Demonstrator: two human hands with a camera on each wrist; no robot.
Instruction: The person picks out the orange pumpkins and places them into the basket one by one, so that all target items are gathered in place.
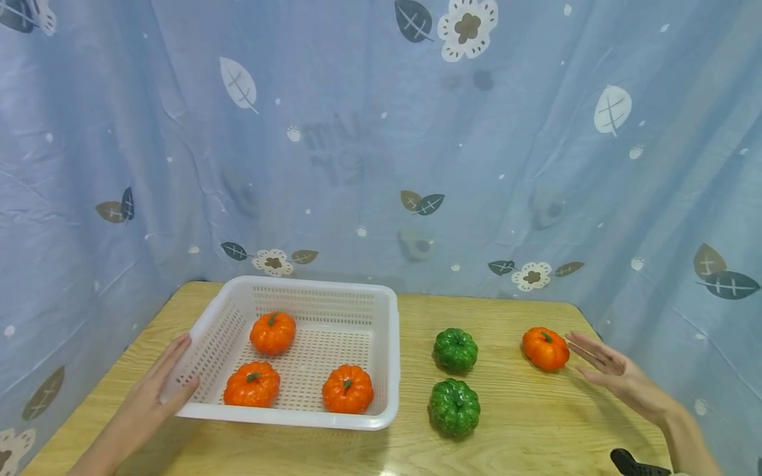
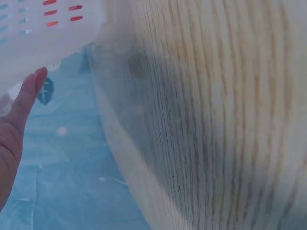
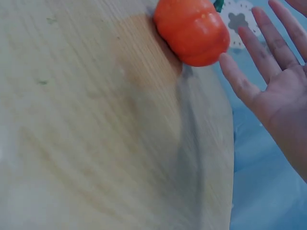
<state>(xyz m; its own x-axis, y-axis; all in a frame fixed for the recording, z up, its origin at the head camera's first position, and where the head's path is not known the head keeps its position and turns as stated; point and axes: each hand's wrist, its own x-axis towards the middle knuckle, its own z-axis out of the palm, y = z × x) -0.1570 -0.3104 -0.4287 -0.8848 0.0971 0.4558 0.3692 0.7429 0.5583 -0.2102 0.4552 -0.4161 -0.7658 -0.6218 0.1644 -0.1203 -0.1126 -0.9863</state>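
Note:
Along the left side of a white plastic basket (image 1: pixel 389 370) lies my left hand (image 1: pixel 156 387), fingers straight and thumb near the front left corner. In the left wrist view, fingertips (image 2: pixel 40 79) show against the basket's wall (image 2: pixel 53 40). Three small orange pumpkins (image 1: pixel 272 333) sit apart inside the basket. On the right, my right hand (image 1: pixel 625 378) is held spread beside another orange pumpkin (image 1: pixel 545 349) on the table. The right wrist view shows its thumb (image 3: pixel 235 76) close to that pumpkin (image 3: pixel 194 33); whether they touch, I cannot tell.
Two green pumpkins (image 1: pixel 455 350) stand one in front of the other between the basket and the orange pumpkin. A blue patterned curtain (image 1: pixel 369 145) hangs behind the wooden table (image 1: pixel 512 430) and at its sides. A black strap (image 1: pixel 637 464) shows near the right wrist.

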